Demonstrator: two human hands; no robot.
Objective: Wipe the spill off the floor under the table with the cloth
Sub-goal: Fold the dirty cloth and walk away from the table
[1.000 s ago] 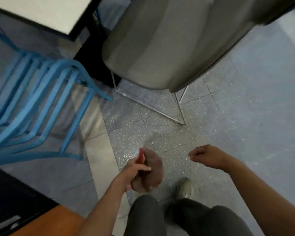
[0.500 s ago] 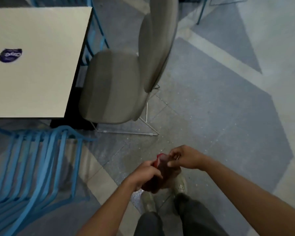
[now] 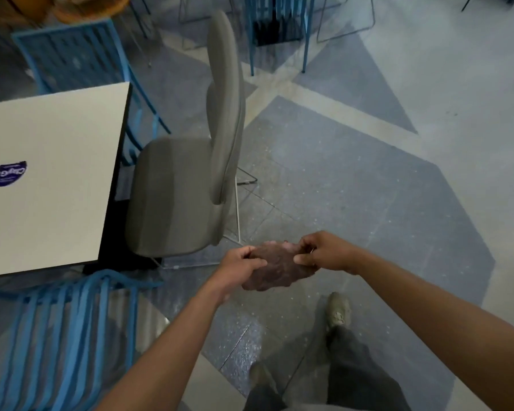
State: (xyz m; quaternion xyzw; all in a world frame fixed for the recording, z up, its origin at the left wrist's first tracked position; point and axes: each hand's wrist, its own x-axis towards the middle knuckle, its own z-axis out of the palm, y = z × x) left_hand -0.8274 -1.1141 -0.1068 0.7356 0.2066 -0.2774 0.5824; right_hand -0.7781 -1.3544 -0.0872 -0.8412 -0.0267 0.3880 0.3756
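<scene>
Cloth (image 3: 276, 269) sits bunched between both of our hands, held in the air in front of us, above the floor (image 3: 368, 203) and not touching it. We grip its left end with the left hand (image 3: 241, 266), fingers curled closed around the fabric. We pinch its right edge with the right hand (image 3: 324, 253), thumb and fingertips closed on a fold. The cloth is dark brown and crumpled; we cannot tell whether it is wet or dry.

Position of surrounding items, taking the cloth as the dial centre:
- Table (image 3: 51, 179) lies at 9 to 10 o'clock, well apart, with a blue sticker (image 3: 8, 173) on its top.
- Grey chair (image 3: 184, 191) stands at 10 to 11 o'clock, near the hands, its seat pushed toward the table edge.
- Blue chair (image 3: 60, 336) lies at 7 to 8 o'clock.
- Our shoes (image 3: 337, 312) show at 5 to 6 o'clock; we are standing.

Status of the task, as we judge it: no spill is visible on the floor in this view. A shiny patch of tile (image 3: 244, 330) shows at 6 o'clock, but we cannot tell whether this is moisture or reflected light. The floor beneath the table is hidden by the tabletop, so whether wiping there is complete cannot be confirmed. With the cloth lifted and gathered in both hands while we stand, we judge that we are either preparing the cloth for a pass or handling it once wiping is done.
</scene>
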